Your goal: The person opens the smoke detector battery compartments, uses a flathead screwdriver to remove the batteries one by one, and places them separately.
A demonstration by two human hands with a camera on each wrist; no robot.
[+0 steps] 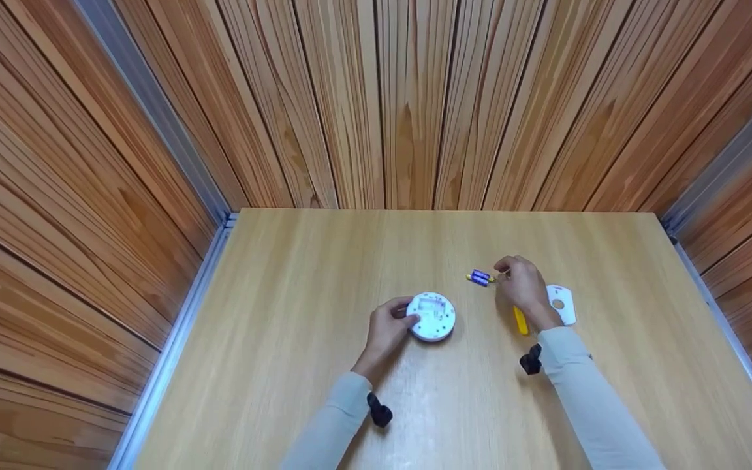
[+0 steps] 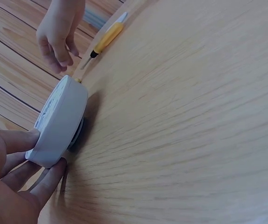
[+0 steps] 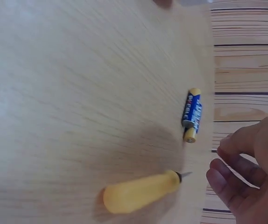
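My left hand (image 1: 389,328) holds a round white device (image 1: 432,318) by its left edge, thumb on the face and fingers beneath. The device's face shows a rectangular recess and several small holes. In the left wrist view the white housing (image 2: 59,126) tilts above the tabletop, with a dark part under it. The right hand (image 1: 525,287) hovers with bent fingers and nothing visible between them. Close to its fingertips lie two blue-and-yellow batteries (image 1: 480,277), side by side. Below that hand lies a yellow-handled screwdriver (image 3: 141,192), its thin shaft pointing toward the fingers.
A white plate (image 1: 566,308) with a round hole lies right of the right hand, partly hidden by the wrist. The wooden table (image 1: 324,261) is bounded by plank walls (image 1: 408,104) at back and sides, with metal rails (image 1: 173,352) along its edges.
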